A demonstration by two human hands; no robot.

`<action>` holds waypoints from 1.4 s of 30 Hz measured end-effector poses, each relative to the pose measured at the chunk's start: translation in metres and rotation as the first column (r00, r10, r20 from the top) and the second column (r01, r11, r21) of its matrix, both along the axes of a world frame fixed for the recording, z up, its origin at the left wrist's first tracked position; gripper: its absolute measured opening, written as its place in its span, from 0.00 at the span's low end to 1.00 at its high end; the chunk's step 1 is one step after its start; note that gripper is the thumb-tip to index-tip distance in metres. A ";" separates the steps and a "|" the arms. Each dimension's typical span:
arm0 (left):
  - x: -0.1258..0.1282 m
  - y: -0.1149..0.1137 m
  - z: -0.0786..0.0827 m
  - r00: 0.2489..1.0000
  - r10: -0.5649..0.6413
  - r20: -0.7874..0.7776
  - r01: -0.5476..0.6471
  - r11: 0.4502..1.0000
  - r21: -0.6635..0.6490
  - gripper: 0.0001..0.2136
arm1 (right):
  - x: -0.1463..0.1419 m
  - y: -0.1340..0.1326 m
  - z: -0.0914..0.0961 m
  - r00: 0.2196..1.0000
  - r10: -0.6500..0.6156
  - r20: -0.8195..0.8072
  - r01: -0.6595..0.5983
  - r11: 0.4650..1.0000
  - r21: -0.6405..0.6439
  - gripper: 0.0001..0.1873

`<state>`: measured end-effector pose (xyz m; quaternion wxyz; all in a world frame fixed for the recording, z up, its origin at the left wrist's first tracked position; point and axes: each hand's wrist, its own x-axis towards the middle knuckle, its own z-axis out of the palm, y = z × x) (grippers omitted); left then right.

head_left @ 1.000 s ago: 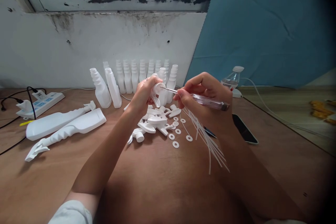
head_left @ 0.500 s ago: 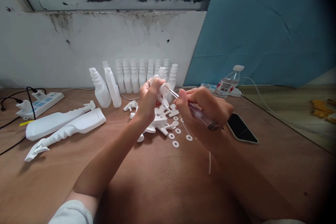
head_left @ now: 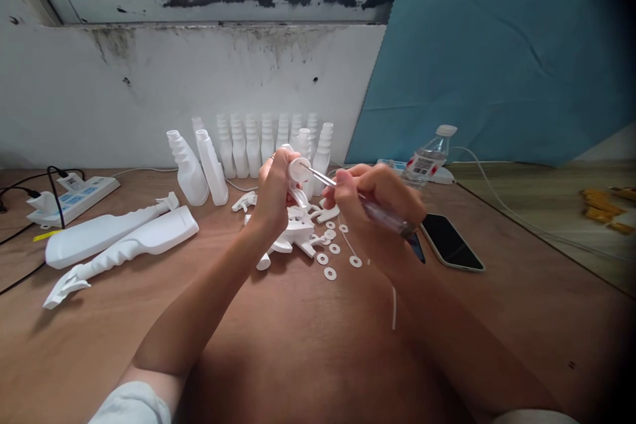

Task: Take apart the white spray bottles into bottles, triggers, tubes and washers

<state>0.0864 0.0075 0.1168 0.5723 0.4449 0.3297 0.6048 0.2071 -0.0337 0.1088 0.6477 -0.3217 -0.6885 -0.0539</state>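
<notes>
My left hand [head_left: 274, 193] is closed around a white trigger spray head [head_left: 299, 171], its round collar facing right. My right hand [head_left: 380, 202] grips a screwdriver [head_left: 385, 215] with a clear handle, and the metal shaft points at the collar opening. Whether the tip touches anything inside cannot be made out. Below the hands lies a pile of white spray heads [head_left: 298, 233]. Several flat white washers [head_left: 330, 273] are scattered to its right, beside a thin white tube [head_left: 394, 308].
White bottles [head_left: 239, 152] stand along the wall. Two long white bottles with spray heads [head_left: 124, 238] lie at left near a power strip [head_left: 74, 199]. To the right are a phone [head_left: 452, 242] and a clear plastic water bottle [head_left: 431, 158].
Both hands, with the spray head and screwdriver, have shifted slightly left. The spray head's collar is turned a little more towards me, and the screwdriver lies flatter.
</notes>
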 end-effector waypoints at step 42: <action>0.000 0.022 -0.022 0.775 -0.027 -0.631 0.151 0.978 0.144 0.11 | 0.038 0.032 0.014 0.910 0.283 -0.304 -0.413 0.698 -0.584 0.16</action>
